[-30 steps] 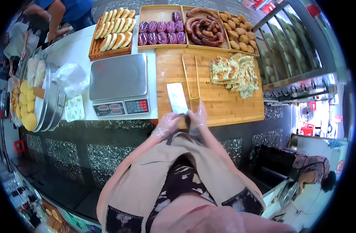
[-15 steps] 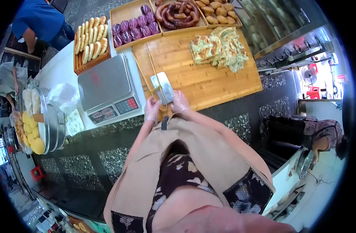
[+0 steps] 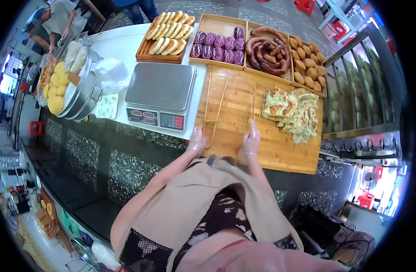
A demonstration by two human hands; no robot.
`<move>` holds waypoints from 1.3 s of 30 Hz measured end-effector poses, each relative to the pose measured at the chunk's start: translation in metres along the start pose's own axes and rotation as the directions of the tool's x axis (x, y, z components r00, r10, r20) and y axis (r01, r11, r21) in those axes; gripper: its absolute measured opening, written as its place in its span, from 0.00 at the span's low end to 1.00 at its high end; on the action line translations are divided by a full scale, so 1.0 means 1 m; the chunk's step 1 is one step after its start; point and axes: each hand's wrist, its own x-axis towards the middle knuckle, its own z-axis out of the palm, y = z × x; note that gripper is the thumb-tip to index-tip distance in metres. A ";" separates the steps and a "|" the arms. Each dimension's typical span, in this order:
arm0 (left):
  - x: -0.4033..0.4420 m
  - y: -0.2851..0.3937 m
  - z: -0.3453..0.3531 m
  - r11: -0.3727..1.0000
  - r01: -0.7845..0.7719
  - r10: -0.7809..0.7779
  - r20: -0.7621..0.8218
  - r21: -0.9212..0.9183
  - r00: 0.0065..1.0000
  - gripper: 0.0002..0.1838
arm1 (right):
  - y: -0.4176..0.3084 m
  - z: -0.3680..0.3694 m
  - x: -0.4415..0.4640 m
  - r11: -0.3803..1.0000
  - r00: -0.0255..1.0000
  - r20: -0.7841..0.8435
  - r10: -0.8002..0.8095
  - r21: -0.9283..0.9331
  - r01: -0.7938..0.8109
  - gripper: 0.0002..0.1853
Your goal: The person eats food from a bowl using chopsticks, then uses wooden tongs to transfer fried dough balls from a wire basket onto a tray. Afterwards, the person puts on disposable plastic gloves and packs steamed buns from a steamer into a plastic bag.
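Observation:
My left hand (image 3: pixel 198 139), in a clear plastic glove, has its fingers closed at the near end of long wire tongs (image 3: pixel 216 109), which lie along the left side of the wooden board (image 3: pixel 239 90). My right hand (image 3: pixel 251 138), gloved as well, grips a cleaver (image 3: pixel 254 106) seen almost edge-on as a thin upright line; its handle is hidden in the hand. Right of the cleaver sits a stack of browned, green-flecked flatbreads (image 3: pixel 289 111), cut and flaky at its near side. The cleaver and the flatbreads are apart.
A digital scale (image 3: pixel 160 93) stands left of the board. Behind are a tray of pale buns (image 3: pixel 169 32), purple wrapped rolls (image 3: pixel 218 45), coiled sausages (image 3: pixel 269 50) and brown balls (image 3: pixel 307 63). Steamers (image 3: pixel 81 99) with yellow buns and a co-worker (image 3: pixel 63 20) are far left.
My view has turned rightward. The cleaver, which lay flat by the tongs, is now in my right hand and stands on edge farther right. My hands have moved apart.

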 end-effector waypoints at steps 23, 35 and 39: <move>0.010 0.049 0.042 0.873 0.443 -0.481 -0.217 -0.202 0.849 0.11 | -0.042 0.064 -0.006 0.964 0.936 0.351 -0.021 0.257 -0.074 0.36; 0.013 0.127 -0.015 0.398 0.689 0.046 0.764 -0.605 0.644 0.21 | -0.028 -0.043 0.031 0.733 0.835 0.405 0.373 0.423 -0.533 0.32; 0.015 0.149 -0.002 0.399 0.652 -0.109 0.672 -0.645 0.732 0.19 | 0.092 -0.093 0.037 0.835 0.841 -0.316 0.440 0.488 -0.253 0.37</move>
